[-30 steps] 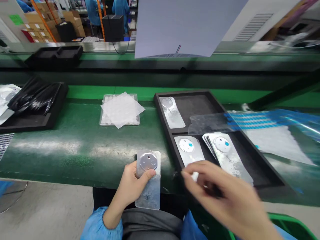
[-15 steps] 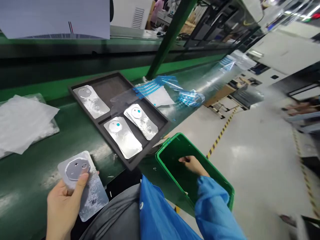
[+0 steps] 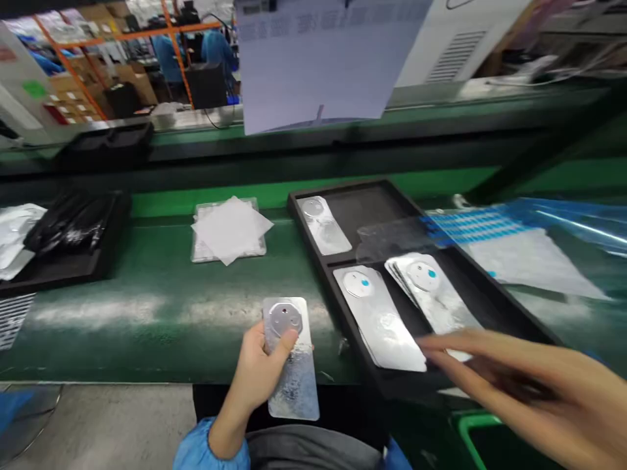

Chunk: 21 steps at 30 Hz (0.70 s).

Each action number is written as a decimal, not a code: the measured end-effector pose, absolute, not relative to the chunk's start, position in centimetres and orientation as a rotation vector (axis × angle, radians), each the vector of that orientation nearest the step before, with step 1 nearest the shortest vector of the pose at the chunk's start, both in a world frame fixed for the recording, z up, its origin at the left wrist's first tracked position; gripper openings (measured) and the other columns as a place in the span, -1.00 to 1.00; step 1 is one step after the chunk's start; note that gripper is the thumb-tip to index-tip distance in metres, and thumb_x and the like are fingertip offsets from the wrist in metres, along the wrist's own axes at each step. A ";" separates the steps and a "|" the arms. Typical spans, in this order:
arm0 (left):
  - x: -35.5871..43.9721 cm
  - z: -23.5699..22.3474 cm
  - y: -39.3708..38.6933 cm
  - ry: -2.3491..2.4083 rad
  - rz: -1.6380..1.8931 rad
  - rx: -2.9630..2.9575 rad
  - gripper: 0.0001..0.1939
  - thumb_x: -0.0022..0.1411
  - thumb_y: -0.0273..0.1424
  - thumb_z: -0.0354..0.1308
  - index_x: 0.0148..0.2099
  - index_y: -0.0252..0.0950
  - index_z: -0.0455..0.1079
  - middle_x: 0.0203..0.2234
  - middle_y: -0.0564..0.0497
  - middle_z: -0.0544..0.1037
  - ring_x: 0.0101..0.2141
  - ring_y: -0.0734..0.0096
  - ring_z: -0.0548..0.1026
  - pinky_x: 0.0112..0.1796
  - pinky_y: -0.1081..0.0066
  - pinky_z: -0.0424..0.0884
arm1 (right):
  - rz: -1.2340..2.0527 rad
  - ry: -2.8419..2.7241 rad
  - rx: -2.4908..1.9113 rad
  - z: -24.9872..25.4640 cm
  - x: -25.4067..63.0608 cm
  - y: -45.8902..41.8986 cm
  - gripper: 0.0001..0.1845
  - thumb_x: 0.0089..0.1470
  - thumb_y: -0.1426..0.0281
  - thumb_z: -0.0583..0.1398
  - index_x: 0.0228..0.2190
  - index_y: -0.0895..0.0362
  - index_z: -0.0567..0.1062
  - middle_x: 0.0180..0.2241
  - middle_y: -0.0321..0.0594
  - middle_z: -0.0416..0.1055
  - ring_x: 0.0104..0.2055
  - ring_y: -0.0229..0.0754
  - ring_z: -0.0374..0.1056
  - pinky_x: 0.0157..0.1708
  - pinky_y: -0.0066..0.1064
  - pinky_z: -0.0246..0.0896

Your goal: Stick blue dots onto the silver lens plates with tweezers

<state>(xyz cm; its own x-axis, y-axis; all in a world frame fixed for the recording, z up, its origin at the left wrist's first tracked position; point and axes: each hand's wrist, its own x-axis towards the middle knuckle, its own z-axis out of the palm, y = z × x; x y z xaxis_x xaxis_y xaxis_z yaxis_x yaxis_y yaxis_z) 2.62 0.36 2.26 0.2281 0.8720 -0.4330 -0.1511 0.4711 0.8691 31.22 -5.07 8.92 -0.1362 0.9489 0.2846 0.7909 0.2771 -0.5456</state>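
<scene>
Head view looks down on a green workbench (image 3: 147, 320), with two people in blue gowns (image 3: 186, 55) far beyond it among cardboard boxes. A black tray (image 3: 362, 212) sits on the bench, divided into compartments. Its upper compartment holds one foil-backed metal plate (image 3: 323, 225). The lower compartment holds a single plate (image 3: 379, 320) beside a fanned stack of plates (image 3: 431, 294), both marked with a round disc and a blue dot. To the right lies a crumpled blue-striped plastic film (image 3: 519, 251), partly over the tray's corner. To the left are a clear tray under white sheets (image 3: 230, 228) and a black tray of dark bags (image 3: 73, 228).

The left hand (image 3: 257, 369), in a blue sleeve (image 3: 196, 444), grips a plate (image 3: 291, 385) upright over the bench edge, its thumb (image 3: 289, 339) pressed beside the disc. The right hand (image 3: 519, 385) is open and empty, its blurred fingers (image 3: 455, 346) stretched out at the tray's lower edge, near the stack; whether they touch it, I cannot tell
</scene>
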 end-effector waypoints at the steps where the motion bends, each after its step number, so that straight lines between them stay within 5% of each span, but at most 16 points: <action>1: 2.7 2.2 0.4 1.095 0.838 0.799 -0.29 -0.09 0.24 0.42 -0.23 -0.31 0.47 -0.56 -0.01 0.62 -0.51 0.30 0.58 -0.44 0.40 0.49 | 0.486 -2.115 -1.415 9.6 29.0 -2.1 -0.78 0.30 0.11 0.26 -0.22 -0.09 0.69 -0.35 -0.17 0.65 -0.49 -0.19 0.50 -0.58 -0.39 0.35; 7: 2.7 1.9 -0.2 1.067 0.946 0.821 -0.34 0.02 0.20 0.38 -0.21 -0.33 0.49 -0.48 -0.03 0.62 -0.48 0.33 0.53 -0.40 0.39 0.45 | 0.390 -2.526 -1.467 10.7 18.0 13.4 -0.79 0.17 0.52 0.25 -0.24 0.10 0.69 -0.19 -0.13 0.67 -0.14 0.02 0.59 -0.14 -0.28 0.45; 13: 2.6 1.6 -0.3 1.079 1.023 0.878 -0.55 0.18 -0.03 0.34 -0.16 -0.35 0.54 -0.36 -0.07 0.64 -0.38 0.30 0.51 -0.32 0.36 0.44 | 0.287 -2.578 -1.545 9.5 12.9 20.5 -0.86 0.34 0.40 0.25 -0.12 0.16 0.61 -0.06 -0.11 0.60 0.00 -0.03 0.53 0.04 -0.13 0.44; 21: 2.5 1.4 -0.4 1.155 1.016 0.934 -0.64 0.21 -0.18 0.31 -0.13 -0.40 0.60 -0.26 -0.12 0.70 -0.22 0.13 0.58 -0.18 0.32 0.46 | 0.255 -2.596 -1.679 8.7 8.9 23.6 -0.72 0.36 0.26 0.27 0.00 0.15 0.53 0.03 -0.10 0.50 0.01 -0.04 0.48 0.01 -0.08 0.47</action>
<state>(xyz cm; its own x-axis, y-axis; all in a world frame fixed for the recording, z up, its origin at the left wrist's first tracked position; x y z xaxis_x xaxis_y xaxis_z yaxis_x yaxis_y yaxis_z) 2.52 -0.43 1.43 0.1032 0.9586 -0.2654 -0.1411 0.2782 0.9501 8.94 23.58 8.65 -0.4137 0.9087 -0.0559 0.9022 0.4010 -0.1589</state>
